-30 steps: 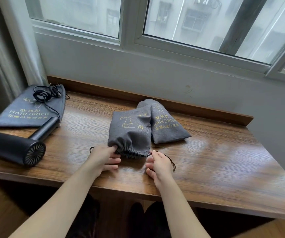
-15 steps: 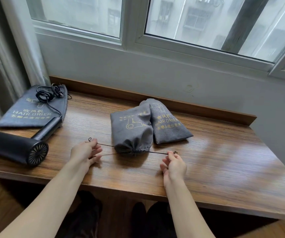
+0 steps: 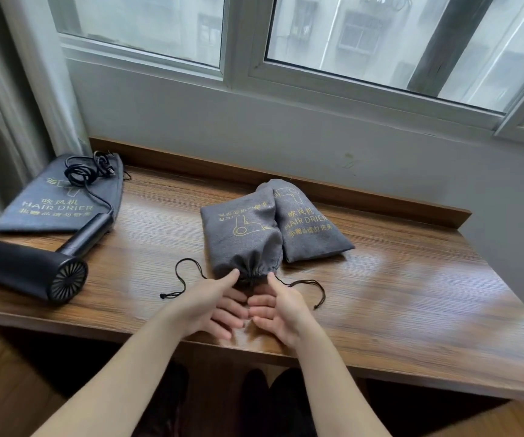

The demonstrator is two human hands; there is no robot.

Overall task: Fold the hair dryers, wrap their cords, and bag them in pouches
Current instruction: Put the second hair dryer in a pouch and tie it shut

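In the head view, I see the filled pouch near the middle of the table, its cinched mouth toward the front edge. My left hand and right hand are spread, holding nothing, thumbs touching the gathered mouth. The cloth looks soft and bulky; I would grip it around the body.

The loose dryer at the left edge seems rigid; I would take its handle.

Both forearms are bare, without sleeves, watch or rings.
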